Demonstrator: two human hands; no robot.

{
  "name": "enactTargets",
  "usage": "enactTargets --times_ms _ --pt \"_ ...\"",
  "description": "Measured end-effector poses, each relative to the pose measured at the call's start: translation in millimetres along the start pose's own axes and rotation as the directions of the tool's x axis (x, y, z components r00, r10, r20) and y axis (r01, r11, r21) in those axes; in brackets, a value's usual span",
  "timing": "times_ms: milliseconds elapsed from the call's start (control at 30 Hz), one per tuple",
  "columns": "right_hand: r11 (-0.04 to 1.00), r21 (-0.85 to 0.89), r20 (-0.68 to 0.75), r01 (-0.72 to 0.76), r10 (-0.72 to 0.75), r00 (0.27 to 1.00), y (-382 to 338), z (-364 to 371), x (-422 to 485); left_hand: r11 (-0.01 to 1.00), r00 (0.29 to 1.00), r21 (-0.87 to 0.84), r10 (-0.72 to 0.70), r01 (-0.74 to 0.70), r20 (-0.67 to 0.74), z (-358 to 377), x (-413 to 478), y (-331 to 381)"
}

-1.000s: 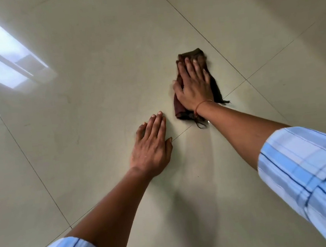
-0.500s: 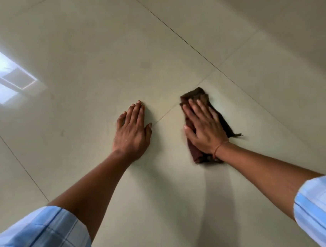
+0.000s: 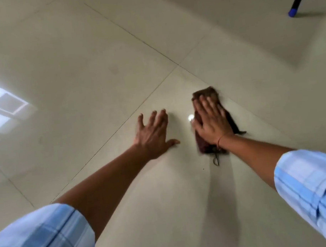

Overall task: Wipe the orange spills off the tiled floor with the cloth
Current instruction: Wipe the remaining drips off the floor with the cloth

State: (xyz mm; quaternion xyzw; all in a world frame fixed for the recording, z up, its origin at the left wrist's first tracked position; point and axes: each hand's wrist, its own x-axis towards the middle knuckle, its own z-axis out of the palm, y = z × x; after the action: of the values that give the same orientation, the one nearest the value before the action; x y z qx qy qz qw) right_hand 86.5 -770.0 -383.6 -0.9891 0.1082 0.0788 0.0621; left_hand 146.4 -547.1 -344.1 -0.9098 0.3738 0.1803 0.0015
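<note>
While right hand (image 3: 211,125) presses flat, cloth (image 3: 205,94) lies lengthwise away from person; left hand (image 3: 152,136) splayed

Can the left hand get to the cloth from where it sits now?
Probably yes. The left hand lies flat on the tiled floor just beside the brown cloth, with only bare tile between them. The right hand covers most of the cloth, leaving its edges free.

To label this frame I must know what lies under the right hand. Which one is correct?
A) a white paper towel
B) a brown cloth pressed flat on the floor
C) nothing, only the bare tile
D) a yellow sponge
B: the right hand lies open, palm down, on a dark brown cloth that rests on the tiled floor.
</note>
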Motion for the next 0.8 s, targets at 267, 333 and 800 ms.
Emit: enactTargets --times_ms 267,333,800 --pt "0.895 0.135 -0.051 -0.426 0.435 0.899 55 3 -29 0.989 0.945 0.080 -0.141 0.123 0.296 -21 23 45" --pt "0.920 0.123 -0.035 -0.372 0.379 0.925 35 3 -49 0.982 0.928 0.145 -0.163 0.120 0.335 -40 30 53" --pt "0.970 0.134 -0.139 -0.201 0.219 0.966 42 -10 65 0.975 0.969 0.031 0.223 -0.221 -0.104 -28 147 10"
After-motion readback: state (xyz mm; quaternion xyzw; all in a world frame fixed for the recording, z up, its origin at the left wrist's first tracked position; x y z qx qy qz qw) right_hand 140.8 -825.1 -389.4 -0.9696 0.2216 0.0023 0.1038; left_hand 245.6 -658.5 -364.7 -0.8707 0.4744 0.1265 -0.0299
